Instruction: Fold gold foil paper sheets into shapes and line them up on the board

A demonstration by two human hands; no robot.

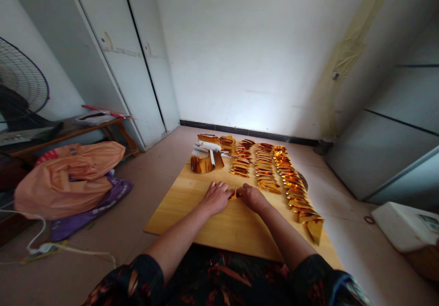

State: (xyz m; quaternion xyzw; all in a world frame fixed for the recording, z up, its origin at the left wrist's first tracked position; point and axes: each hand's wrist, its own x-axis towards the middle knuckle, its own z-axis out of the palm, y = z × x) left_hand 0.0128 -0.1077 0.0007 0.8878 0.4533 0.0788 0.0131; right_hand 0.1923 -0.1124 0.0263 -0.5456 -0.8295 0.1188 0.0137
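Folding step: left hand point(216, 197) and right hand point(251, 196) together pinch one gold foil paper point(234, 195) flat against the wooden board point(192, 205), nearer the person than the rows of folded pieces point(270, 171). Next move probably calls for a firm crease.

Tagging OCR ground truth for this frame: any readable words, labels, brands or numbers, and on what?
None can be read.
Gold foil piece between the left hand and right hand: no print visible.
Folded gold pieces in rows on the wooden board: plain foil.
Orange bag: no lettering visible.
White box: a dark patch on top, too blurred to read.
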